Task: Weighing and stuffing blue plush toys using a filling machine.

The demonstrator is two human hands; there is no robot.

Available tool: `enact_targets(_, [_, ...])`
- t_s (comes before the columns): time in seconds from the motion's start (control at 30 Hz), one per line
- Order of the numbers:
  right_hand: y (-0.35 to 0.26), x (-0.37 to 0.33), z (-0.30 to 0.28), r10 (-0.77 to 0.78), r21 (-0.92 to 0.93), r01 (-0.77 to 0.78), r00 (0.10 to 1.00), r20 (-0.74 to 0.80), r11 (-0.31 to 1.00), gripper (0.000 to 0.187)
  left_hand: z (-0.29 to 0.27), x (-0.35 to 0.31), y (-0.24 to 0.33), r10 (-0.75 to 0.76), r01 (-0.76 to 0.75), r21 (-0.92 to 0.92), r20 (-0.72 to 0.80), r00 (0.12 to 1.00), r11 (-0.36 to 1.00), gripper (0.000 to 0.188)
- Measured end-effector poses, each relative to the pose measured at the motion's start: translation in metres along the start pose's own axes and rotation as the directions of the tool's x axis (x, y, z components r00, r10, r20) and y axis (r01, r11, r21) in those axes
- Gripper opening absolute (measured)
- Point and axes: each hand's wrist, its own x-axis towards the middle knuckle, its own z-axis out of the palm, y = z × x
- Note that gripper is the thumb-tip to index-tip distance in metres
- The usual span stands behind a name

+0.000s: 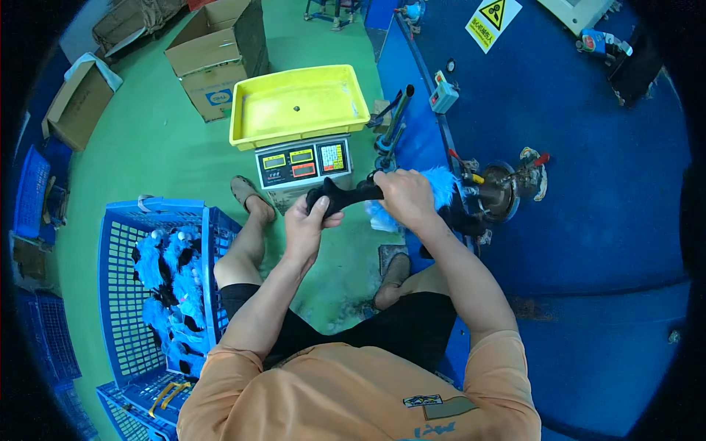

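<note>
A long black plush piece (pixel 357 195) is stretched between my two hands, in front of the scale. My left hand (pixel 303 229) is closed around its wider left end, thumb lying along it. My right hand (pixel 407 197) grips the other end, fingers wrapped over it. Just behind and below my right hand hangs blue shaggy fur (pixel 441 187) with black parts, partly hidden by my hand and forearm; whether it joins the black piece I cannot tell. The fur lies close to a round metal nozzle fitting (pixel 500 192) on the blue machine.
Ahead stands a digital scale (pixel 303 163) with a yellow tray (pixel 301 103) on top. At my left, a blue plastic crate (pixel 121 294) holds several blue-and-black plush pieces. The blue machine wall (pixel 588 220) rises on my right. Cardboard boxes (pixel 209 73) stand on the green floor.
</note>
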Motion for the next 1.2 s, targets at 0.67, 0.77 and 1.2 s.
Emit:
enact_targets(0.67, [-0.014,-0.05,-0.045,-0.215,0.302,0.311,0.925,-0.312,0.901,0.031,0.029,-0.012,0.009,-0.216,0.408,-0.608,0.366,0.905,0.681,0.049])
enact_targets(0.77, [0.011,-0.09,-0.044,-0.263,0.235,0.308,0.943,-0.203,0.922,0.031,0.033,-0.005,0.0,-0.115,0.184,-0.212,0.301,0.947,0.96,0.04])
enact_targets(1.2, [-0.034,0.013,-0.017,-0.028,0.207,0.001,0.991,0.128,0.978,0.049,0.037,-0.01,-0.105,0.152,-0.231,0.527,0.189,0.97,0.818,0.022])
